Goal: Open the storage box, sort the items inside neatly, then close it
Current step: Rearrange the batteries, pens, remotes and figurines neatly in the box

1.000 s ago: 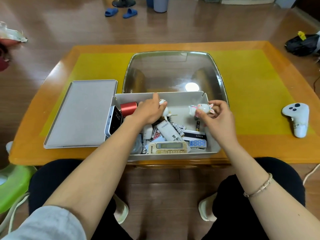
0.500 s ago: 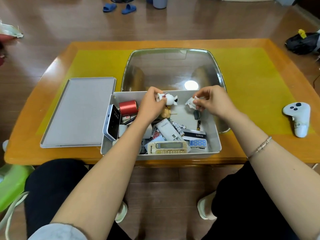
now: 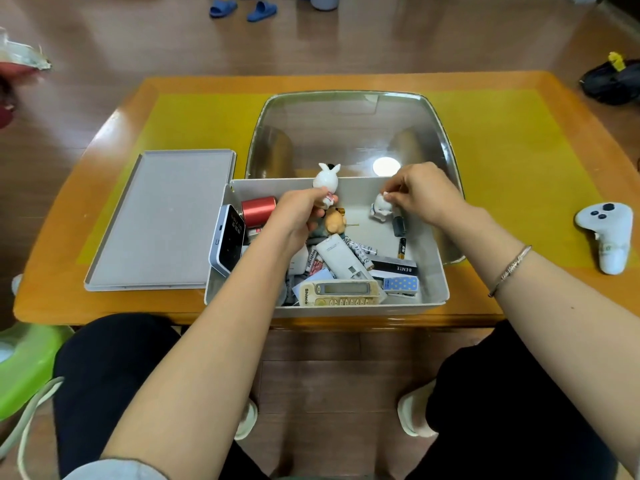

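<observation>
Rabbit figurine point(image 3: 326, 180) raised upright, two hands, two figurines held

You were sitting in a home, most likely a living room. A low wooden coffee table point(image 3: 554, 289) with a yellow mat point(image 3: 502, 161) and a glass panel point(image 3: 346, 133) stood on a brown wood-plank floor point(image 3: 346, 39). A pair of blue house slippers point(image 3: 242, 9) lay on the floor beyond it. A white game controller point(image 3: 606, 233) rested on the table, and a green plastic stool point(image 3: 24, 365) sat beside your left knee.
</observation>
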`<state>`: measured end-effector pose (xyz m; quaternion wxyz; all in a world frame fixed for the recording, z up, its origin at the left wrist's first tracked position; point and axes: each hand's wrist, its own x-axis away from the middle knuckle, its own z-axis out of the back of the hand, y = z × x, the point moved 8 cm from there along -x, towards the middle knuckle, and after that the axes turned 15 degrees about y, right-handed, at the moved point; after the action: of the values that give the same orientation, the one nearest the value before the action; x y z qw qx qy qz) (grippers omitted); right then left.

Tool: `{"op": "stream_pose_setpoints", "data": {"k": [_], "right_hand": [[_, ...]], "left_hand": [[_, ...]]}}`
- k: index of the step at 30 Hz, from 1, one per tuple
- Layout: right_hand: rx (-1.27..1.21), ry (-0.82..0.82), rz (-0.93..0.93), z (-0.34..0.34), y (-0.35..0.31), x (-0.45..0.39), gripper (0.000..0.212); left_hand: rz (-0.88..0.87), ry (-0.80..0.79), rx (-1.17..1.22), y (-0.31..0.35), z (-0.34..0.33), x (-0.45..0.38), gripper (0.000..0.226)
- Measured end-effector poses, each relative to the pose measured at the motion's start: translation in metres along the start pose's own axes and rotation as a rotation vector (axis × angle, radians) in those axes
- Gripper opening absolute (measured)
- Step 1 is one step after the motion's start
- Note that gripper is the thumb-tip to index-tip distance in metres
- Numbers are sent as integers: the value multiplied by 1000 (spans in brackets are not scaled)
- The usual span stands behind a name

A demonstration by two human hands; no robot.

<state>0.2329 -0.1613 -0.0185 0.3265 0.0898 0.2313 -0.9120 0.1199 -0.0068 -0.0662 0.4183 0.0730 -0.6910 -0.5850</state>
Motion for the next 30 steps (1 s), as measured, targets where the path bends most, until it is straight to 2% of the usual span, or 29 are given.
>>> {"op": "stream_pose_setpoints", "data": {"k": [6,8,10,13,15,19,23,30], "right_hand": [[157,-18,88,-12,-2,1,16],[191,10,91,-13,-2,2,18],[218,29,114,-13,-3,2,18],[214,63,142,-12,-5,4,21],[218,119,132,-9,-3,7,19],[248,158,101,-6,3,11,18],[295,115,110,-12,0,11,27],[314,159,45,-13,4,15,21]], "left_hand": [[-87,-131,-77,3,-7,12,10],[-71,-141,-30,1,-10,12,11],[-30,-141,61,-1,-11,12,16],[-19,-130,88,-5,-10,8,40],[-90,-104,-8,-4,-8,6,44],[-253,-15,-221,0,-1,1,38],[-271,-10,-215,3,-1,1,39],[-371,-78,-171,11,-7,10,40]]}}
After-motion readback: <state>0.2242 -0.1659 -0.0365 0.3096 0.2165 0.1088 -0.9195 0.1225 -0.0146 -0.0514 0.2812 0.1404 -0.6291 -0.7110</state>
